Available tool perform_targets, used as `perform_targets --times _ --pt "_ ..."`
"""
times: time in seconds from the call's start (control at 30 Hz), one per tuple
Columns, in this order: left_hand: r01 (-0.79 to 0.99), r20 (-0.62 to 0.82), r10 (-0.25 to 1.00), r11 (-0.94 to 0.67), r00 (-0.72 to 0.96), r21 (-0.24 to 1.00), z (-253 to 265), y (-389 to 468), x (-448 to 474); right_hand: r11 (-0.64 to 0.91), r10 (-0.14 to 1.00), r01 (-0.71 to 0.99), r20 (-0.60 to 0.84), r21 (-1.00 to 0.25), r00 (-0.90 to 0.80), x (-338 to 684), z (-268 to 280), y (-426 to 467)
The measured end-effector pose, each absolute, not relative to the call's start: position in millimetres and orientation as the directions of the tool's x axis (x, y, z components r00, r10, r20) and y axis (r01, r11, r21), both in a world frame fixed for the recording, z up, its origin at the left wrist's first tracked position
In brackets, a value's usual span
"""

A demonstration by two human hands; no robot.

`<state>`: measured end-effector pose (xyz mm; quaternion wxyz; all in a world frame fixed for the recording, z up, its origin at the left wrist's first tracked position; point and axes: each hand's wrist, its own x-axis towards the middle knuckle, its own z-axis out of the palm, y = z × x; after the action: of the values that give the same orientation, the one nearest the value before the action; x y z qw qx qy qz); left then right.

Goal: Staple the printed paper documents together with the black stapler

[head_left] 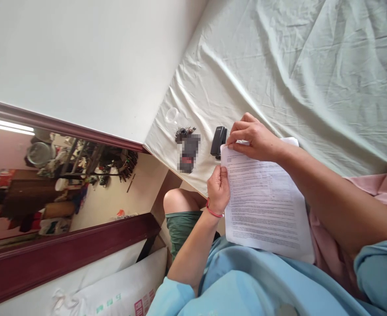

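Observation:
A stack of printed papers (262, 202) rests against my lap, its near edge by the blue shirt. My left hand (218, 186), a red cord around its wrist, is closed on the left edge of the stack with the thumb on top. At the upper left corner of the stack, the fingers of my right hand (251, 138) pinch the sheets. Just beyond that corner, a black stapler (218, 141) lies on the pale bed sheet (246, 66), close to my right fingertips.
Left of the stapler lie a pixelated dark object (189, 153), a small dark tangled bundle (184, 133) and a clear round container (172, 115). A white wall (81, 66) borders the bed. Further left, a dark red frame (64, 254) surrounds a view of cluttered shelves. A white sack (121, 285) sits below.

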<state>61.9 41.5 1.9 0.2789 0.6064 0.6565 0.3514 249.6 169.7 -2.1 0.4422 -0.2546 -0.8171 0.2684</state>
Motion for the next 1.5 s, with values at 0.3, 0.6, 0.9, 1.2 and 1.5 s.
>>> perform_targets --times 0.3,0.6,0.9,1.2,1.5 --pt "0.591 0.062 0.992 0.014 -0.107 0.807 2.4 41.2 62.6 0.748 0.633 0.200 0.593 -0.632 -0.497 249.0 0.1 168.8" --pt "0.605 0.083 0.990 0.002 -0.113 0.796 1.6 41.0 61.4 0.746 0.647 0.268 0.568 -0.610 -0.509 249.3 2.4 168.9" --pt "0.644 0.106 0.989 -0.016 -0.102 0.765 1.0 40.8 63.1 0.746 0.650 0.265 0.582 -0.611 -0.489 247.0 3.7 166.9" --pt "0.669 0.097 0.991 -0.006 -0.098 0.743 3.1 39.5 65.6 0.739 0.658 0.263 0.577 -0.621 -0.485 246.8 5.2 166.3" --pt "0.681 0.101 0.989 0.000 -0.108 0.733 0.8 39.1 65.2 0.744 0.654 0.242 0.605 -0.623 -0.454 247.1 6.0 165.9"
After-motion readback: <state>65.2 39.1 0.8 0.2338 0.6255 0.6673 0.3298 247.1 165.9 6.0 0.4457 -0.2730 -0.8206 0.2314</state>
